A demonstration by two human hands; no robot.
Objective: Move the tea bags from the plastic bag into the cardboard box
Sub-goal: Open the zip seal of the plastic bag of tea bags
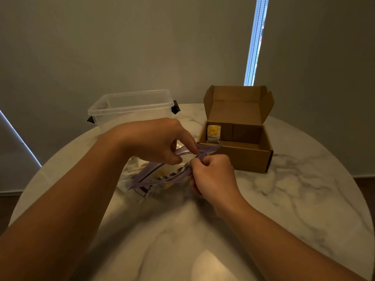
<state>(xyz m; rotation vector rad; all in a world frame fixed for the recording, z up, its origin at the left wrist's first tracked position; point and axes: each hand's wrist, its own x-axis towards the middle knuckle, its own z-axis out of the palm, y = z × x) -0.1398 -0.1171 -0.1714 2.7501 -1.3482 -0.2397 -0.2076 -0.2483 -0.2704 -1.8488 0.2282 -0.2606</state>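
Note:
A clear plastic bag with a purple zip strip lies on the round marble table, its mouth pulled apart. My left hand pinches the far lip of the zip strip. My right hand grips the near lip. Pale and yellow tea bags show dimly through the plastic. The brown cardboard box stands open just right of the bag, lid flap upright. One tea bag with a yellow tag leans in the box's left inner corner.
A clear plastic tub with black side clips stands behind the bag at the table's far left. Behind the table hang grey blinds with a bright slit between them. The table's right half is bare marble.

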